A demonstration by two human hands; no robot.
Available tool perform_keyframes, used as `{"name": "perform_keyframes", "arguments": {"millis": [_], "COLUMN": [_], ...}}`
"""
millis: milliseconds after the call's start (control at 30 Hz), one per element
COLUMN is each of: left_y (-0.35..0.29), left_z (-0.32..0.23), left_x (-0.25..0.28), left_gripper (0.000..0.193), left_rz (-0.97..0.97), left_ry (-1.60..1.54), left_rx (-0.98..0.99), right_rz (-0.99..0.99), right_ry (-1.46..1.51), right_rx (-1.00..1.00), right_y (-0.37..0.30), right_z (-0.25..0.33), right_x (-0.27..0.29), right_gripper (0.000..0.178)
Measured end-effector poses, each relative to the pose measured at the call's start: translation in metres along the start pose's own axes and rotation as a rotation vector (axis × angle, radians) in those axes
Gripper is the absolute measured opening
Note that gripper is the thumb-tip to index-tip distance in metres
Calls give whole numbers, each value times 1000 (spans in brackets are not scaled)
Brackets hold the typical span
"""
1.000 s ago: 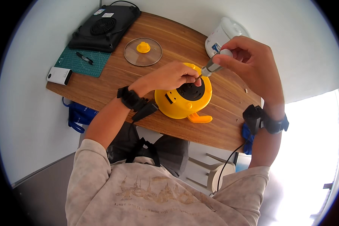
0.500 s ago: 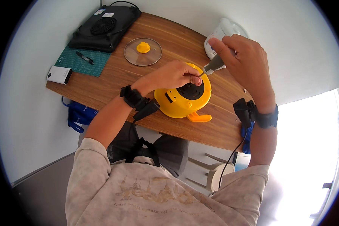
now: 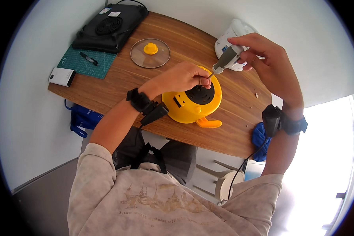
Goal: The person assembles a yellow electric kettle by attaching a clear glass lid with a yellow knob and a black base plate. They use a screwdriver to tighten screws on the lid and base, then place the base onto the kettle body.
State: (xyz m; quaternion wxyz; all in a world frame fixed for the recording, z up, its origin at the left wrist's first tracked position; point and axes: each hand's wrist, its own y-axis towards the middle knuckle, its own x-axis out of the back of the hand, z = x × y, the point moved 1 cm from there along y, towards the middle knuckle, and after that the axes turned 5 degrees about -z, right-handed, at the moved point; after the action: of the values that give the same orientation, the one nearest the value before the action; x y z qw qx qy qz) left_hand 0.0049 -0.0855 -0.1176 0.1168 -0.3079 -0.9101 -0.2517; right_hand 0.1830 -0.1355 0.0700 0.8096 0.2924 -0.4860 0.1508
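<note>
A yellow pot-like appliance [image 3: 177, 113] lies with its dark round base [image 3: 200, 95] facing up, its orange-yellow handle [image 3: 208, 123] pointing toward me. My left hand [image 3: 188, 76] is closed, thumb and fingers pinched around the thin shaft of a screwdriver [image 3: 226, 59] just above that base. The shaft's tip is hidden by those fingers. The grey screwdriver handle leans up to the right. Around its upper end my right hand [image 3: 269, 59] keeps a loose fingertip grip, the palm away from it.
A glass lid [image 3: 139, 59] with a yellow knob lies beyond the pot. At the far left are a black fan-bottomed device [image 3: 126, 29], a green cutting mat [image 3: 102, 72], a pen [image 3: 89, 59] and a white power bank [image 3: 61, 77]. A white appliance [image 3: 240, 28] stands behind my right hand.
My right hand has loosened from a full wrap of the screwdriver handle to a fingertip hold, its wrist swinging right. My left hand keeps its pinch at the shaft.
</note>
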Motion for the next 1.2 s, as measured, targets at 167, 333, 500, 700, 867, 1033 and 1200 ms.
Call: {"name": "perform_keyframes", "arguments": {"millis": [167,333,500,700,867,1033,1200], "left_y": [-3,-7,-6,-6,-5,-6,-6], "left_z": [2,-8,-11,-8,0,-1,-3], "left_x": [-1,4,5,3,-3,-4,1], "left_gripper": [18,26,26,24,23,23,26], "left_rz": [-14,58,74,4,-26,-28,40], "left_ry": [5,36,46,79,52,86,166], "left_rx": [-5,50,107,24,-16,-3,24], "right_rz": [-96,-97,-109,-77,-106,-109,-52], "right_ry": [-124,-389,-618,-609,-204,-314,-714], "right_rx": [2,-61,-177,-124,-37,47,-201], "right_y": [3,7,11,6,-10,-8,-2], "right_z": [-4,10,17,25,21,8,26], "right_x": [-7,-10,-17,-20,-18,-12,-25], "right_gripper": [16,37,58,42,27,27,49]}}
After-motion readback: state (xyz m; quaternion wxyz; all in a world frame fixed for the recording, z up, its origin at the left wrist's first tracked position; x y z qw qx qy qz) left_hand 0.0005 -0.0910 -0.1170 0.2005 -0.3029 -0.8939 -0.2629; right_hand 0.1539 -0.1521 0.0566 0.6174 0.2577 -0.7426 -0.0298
